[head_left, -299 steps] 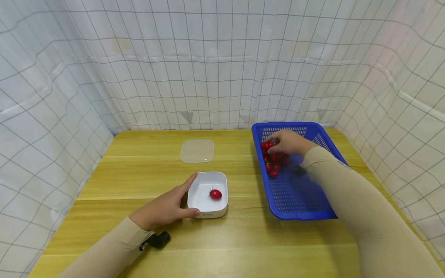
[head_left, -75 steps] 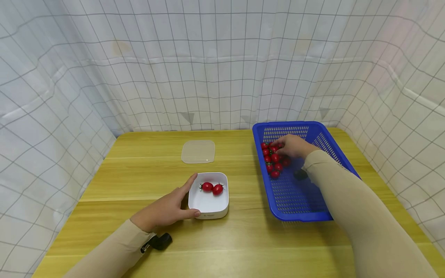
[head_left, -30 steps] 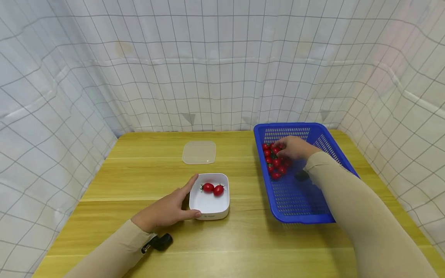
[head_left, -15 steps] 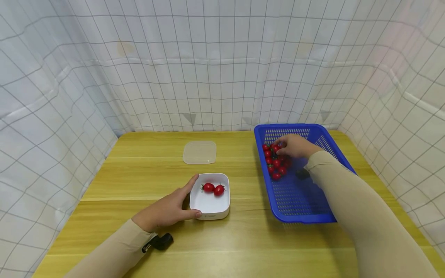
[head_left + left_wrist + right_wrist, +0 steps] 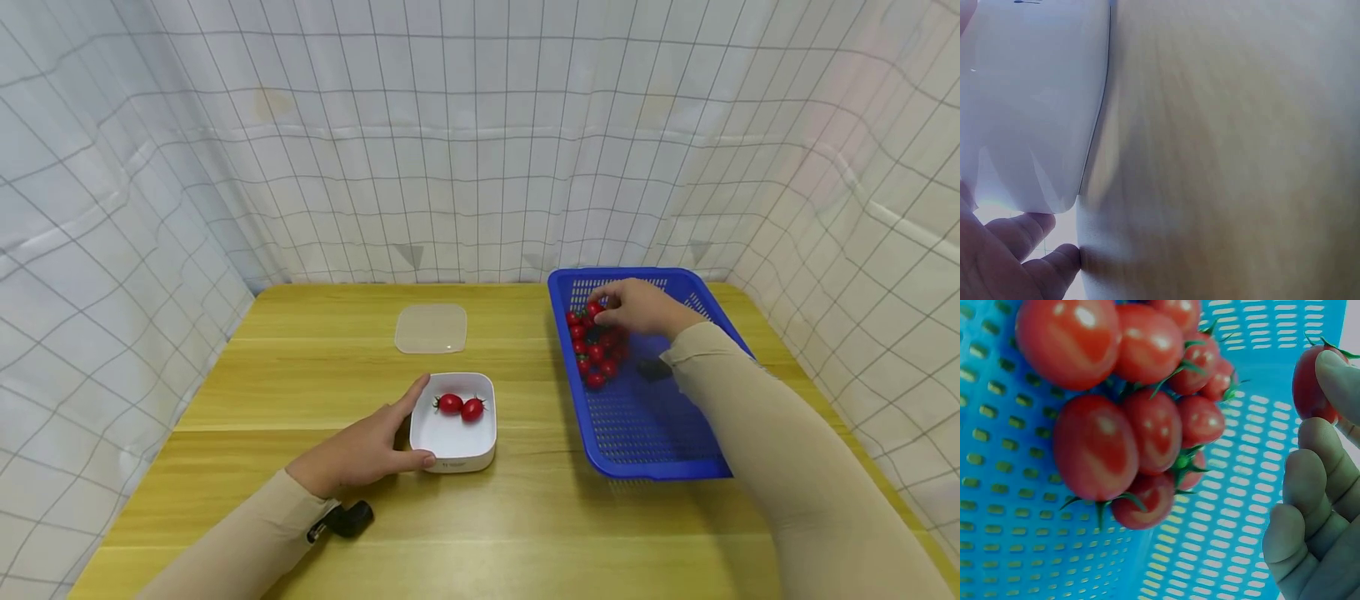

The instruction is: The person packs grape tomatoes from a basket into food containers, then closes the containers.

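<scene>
Box (image 5: 450, 440), gripped by your left hand (image 5: 363, 447): two tomatoes (image 5: 450, 404). Your right hand (image 5: 639, 308), two o'clock: pinched tomato (image 5: 1309, 384). Basket (image 5: 637, 442): others (image 5: 596, 353) remaining.

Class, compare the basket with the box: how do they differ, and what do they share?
The basket is blue; the box is white. The basket is larger than the box. The basket's walls are slotted, the box's solid. The basket holds many tomatoes, the box just two. Both are open-topped, on the table.
</scene>
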Action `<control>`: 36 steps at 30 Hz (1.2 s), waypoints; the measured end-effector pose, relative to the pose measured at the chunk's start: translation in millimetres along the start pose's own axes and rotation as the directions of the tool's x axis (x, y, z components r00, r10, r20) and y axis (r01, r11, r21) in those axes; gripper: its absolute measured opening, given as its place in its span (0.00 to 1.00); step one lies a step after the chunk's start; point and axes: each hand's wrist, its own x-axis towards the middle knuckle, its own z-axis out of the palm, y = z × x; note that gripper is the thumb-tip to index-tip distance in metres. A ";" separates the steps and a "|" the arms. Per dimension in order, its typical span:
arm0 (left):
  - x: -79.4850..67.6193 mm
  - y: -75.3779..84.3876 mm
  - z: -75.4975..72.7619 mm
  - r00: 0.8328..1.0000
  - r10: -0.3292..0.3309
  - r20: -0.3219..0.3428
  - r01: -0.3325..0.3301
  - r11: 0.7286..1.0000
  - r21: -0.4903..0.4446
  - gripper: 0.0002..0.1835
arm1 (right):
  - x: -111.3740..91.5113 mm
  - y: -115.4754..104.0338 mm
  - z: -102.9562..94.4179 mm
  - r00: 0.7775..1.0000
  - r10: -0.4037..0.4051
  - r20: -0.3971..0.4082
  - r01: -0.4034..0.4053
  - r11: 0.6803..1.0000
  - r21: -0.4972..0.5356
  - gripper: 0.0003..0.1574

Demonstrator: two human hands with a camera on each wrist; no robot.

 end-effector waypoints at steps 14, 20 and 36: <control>0.9 0.6 -2.2 1.000 0.011 0.004 -0.011 1.000 0.012 0.64 | -15.6 -33.2 -13.4 0.996 -0.072 -0.054 0.073 0.997 0.007 0.19; 0.4 -0.9 -1.7 1.000 0.022 0.000 -0.022 1.000 0.010 0.64 | -22.5 -57.2 -20.8 0.989 -0.132 -0.073 0.135 0.990 0.039 0.16; 0.8 -1.0 -0.9 1.000 0.001 -0.004 -0.001 1.000 0.010 0.64 | -33.5 -124.1 -4.3 0.953 -0.298 0.055 0.296 0.954 0.048 0.20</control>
